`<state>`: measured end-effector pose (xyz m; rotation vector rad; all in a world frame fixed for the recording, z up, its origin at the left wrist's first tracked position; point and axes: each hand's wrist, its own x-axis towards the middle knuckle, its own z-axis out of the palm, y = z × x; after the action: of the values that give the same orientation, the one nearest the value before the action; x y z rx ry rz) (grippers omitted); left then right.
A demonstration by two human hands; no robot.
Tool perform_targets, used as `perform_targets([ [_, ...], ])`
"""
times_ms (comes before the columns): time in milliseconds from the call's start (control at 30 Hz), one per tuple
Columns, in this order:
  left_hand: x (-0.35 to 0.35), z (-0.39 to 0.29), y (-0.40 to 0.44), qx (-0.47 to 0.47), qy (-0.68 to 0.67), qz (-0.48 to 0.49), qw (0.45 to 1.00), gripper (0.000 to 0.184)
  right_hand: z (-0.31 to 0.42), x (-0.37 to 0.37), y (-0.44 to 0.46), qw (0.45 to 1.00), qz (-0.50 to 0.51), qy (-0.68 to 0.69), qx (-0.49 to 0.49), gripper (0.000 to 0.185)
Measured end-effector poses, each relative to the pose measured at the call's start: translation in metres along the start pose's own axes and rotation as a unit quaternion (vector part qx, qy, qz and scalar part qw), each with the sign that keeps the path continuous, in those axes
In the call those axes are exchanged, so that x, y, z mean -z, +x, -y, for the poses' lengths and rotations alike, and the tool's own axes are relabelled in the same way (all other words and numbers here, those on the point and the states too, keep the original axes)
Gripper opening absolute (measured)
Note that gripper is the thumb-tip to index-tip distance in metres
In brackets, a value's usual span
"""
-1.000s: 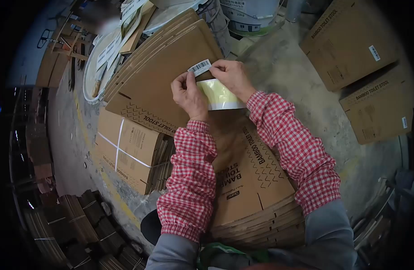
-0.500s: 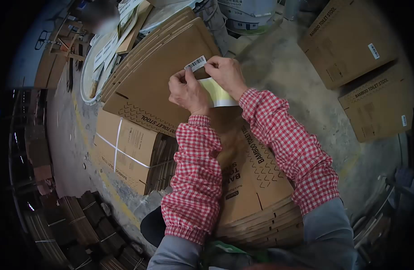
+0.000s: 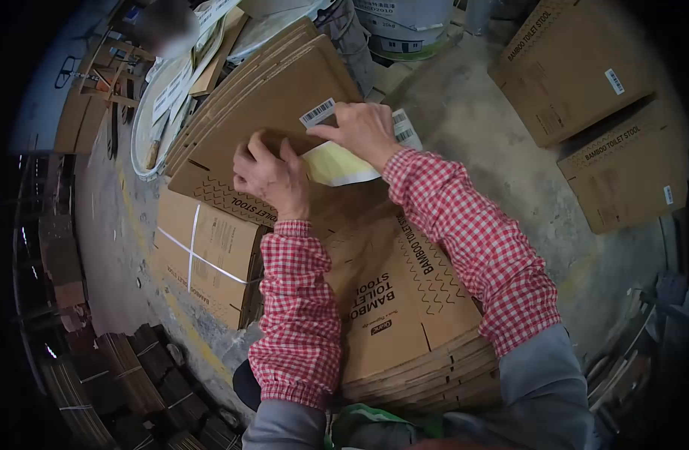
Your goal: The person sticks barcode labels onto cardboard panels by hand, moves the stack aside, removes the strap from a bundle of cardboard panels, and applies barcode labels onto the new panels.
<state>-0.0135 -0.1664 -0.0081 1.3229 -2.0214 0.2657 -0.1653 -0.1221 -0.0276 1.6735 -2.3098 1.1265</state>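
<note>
A barcode label lies against the upper part of a leaning brown carton. My right hand is closed over a strip of label backing, yellowish on its near face, with more barcode labels showing beyond the hand. Its thumb is beside the barcode label on the carton. To the left, my left hand has its fingers curled but apart, with nothing in them, in front of the carton. Below both hands lies a stack of flat cartons printed BAMBOO TOILET STOOL.
Two labelled cartons stand on the floor at right. A strapped bundle is at left, with more dark bundles at lower left. Beyond the leaning cartons are a round tub and a paint bucket. A blurred person's head shows at upper left.
My left hand has let go of the label and moved left and down, fingers opened. My right hand has shifted left, and the backing strip has bent, showing more labels.
</note>
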Motion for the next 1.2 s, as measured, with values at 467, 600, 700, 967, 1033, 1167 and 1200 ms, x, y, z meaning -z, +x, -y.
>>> perform_targets([
  [467, 0.023, 0.013, 0.042, -0.139, 0.036, -0.025, 0.989, 0.075, -0.020, 0.009, 0.004, 0.975, 0.083, 0.062, -0.196, 0.066],
  [600, 0.038, 0.015, 0.049, -0.127, 0.054, -0.005, 0.990, 0.067, -0.039, 0.019, 0.006, 0.982, 0.106, -0.022, -0.153, 0.058],
  [700, 0.049, 0.015, 0.049, -0.163, 0.060, -0.024, 0.984, 0.064, -0.090, 0.035, -0.021, 0.974, 0.062, -0.041, -0.216, 0.052],
  [967, 0.210, -0.011, 0.015, -0.216, -0.239, 0.536, 0.780, 0.066, -0.087, 0.188, -0.073, 0.936, -0.089, 0.159, -0.301, 0.071],
  [1033, 0.218, -0.003, 0.007, -0.234, -0.378, 0.768, 0.461, 0.076, -0.065, 0.212, -0.082, 0.895, -0.143, 0.229, -0.356, 0.073],
  [1167, 0.227, -0.054, -0.027, -0.195, -0.384, 0.534, 0.727, 0.071, -0.004, 0.229, -0.088, 0.860, -0.209, 0.319, -0.339, 0.069],
  [1200, 0.220, -0.070, -0.038, -0.203, -0.386, 0.535, 0.724, 0.071, 0.007, 0.225, -0.088, 0.849, -0.213, 0.335, -0.349, 0.069],
])
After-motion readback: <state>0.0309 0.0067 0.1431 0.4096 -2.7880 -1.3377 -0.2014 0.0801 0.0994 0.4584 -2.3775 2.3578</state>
